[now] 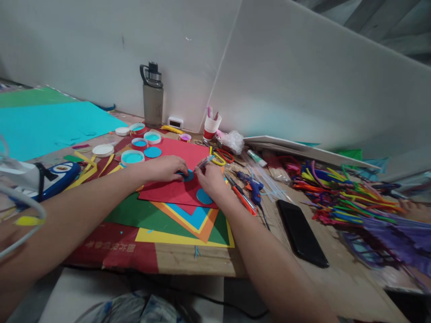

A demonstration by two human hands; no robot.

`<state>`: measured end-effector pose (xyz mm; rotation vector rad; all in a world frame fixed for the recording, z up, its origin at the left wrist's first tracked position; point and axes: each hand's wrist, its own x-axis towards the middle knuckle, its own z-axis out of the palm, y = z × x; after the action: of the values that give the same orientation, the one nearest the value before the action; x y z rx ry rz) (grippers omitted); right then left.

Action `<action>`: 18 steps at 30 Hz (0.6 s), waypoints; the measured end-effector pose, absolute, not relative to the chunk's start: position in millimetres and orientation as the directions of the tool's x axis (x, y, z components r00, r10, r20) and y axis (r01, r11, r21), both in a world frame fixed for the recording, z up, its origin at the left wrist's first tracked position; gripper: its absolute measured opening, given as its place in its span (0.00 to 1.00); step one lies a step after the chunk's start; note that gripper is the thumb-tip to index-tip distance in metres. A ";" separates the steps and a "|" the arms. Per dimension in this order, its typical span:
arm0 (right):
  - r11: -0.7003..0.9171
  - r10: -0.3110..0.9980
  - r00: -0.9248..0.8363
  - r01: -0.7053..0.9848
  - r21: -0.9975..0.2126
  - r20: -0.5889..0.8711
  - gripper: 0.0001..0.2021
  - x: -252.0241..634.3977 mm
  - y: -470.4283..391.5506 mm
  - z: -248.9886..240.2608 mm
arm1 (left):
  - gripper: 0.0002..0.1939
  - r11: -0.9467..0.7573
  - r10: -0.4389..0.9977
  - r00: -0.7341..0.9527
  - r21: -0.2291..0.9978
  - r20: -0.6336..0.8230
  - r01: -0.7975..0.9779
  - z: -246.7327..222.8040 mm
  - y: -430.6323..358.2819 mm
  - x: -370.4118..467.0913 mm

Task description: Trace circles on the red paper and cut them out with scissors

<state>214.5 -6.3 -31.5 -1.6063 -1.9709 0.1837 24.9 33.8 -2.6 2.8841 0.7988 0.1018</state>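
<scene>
On the table lies a red sheet point(158, 190) over green, orange, blue and yellow sheets. My left hand point(171, 168) presses a small blue paper piece point(189, 176) against the red sheet, its fingers bent together. Close on the right, my right hand point(209, 174) pinches a slim pen-like tool point(206, 161), its tip near the blue piece. A blue disc point(204, 196) rests on the red sheet below my right hand. Another blue disc point(152, 152) lies behind my left hand, beside round lids with blue insides point(132, 157).
A bottle point(153, 101) and a paper cup with pens point(212, 128) stand at the back. Scissors point(224, 156), a blue glue gun point(255, 188) and a black phone point(301, 233) lie right, before colourful pipe cleaners point(340, 193). Another person's hand point(415, 210) is far right.
</scene>
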 end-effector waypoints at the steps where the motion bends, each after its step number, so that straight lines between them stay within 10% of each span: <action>1: 0.260 0.933 -0.105 0.858 -0.442 0.345 0.11 214.5 -6.7 -31.3 | 0.13 -0.844 0.522 0.852 0.157 0.023 0.513 -2.4 33.6 25.3; 18: 0.248 0.949 -0.154 0.903 -0.350 0.274 0.12 210.8 -25.6 -17.5 | 0.11 -0.859 0.499 0.862 0.189 0.095 0.476 -8.3 36.7 23.6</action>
<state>210.8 -25.6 -17.5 -1.6881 -2.0937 0.1423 23.6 36.7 -8.3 2.8764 0.7581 0.2113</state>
